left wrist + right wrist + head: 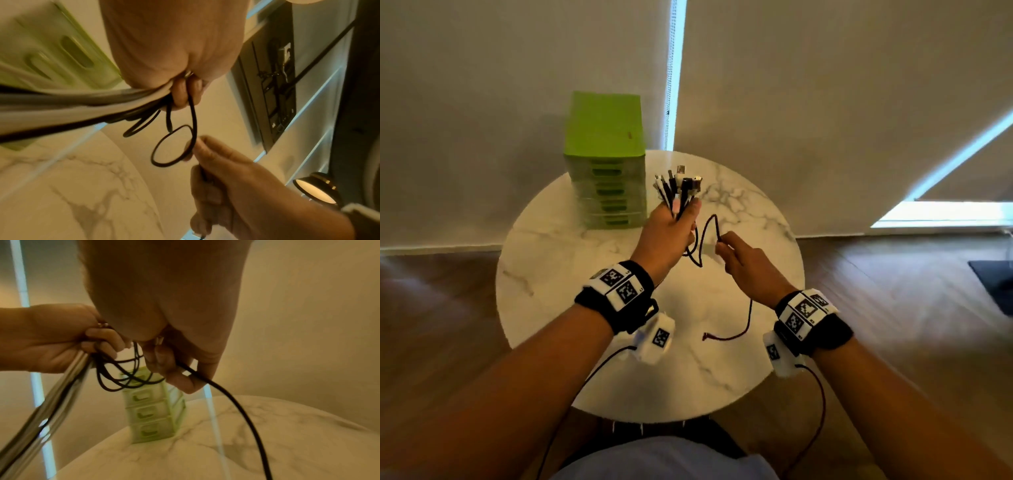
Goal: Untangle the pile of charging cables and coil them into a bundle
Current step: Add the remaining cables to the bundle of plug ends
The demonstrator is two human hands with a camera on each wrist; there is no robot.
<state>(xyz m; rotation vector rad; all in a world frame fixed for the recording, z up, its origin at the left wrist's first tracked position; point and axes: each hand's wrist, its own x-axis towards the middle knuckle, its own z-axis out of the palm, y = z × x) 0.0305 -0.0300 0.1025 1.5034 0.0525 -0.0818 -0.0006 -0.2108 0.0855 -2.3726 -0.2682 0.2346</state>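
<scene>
Green drawer unit [606,161] stands at the back left of the round marble counter [571,274], against the wall. Just right of it, left hand [671,233] is raised above the counter, its grip clamped in a fist around a bunch of cables [678,186]; black and white plug ends stick up out of the top of the fist, white and black cords trail out below the palm toward the left wrist camera, blurred. Several black loops hang under the left fist, off the counter. A dark cable [710,236] runs from those loops up in an arc to the right hand [748,267], which sits right of and slightly lower than the left, hands near but apart. Right grip is pinched on the dark cable between thumb and fingertips [180,382]. From there the cable drops past the right wrist and its free end [707,337] lies on the counter front, between the two forearms. Wood floor [441,308] surrounds the counter.
</scene>
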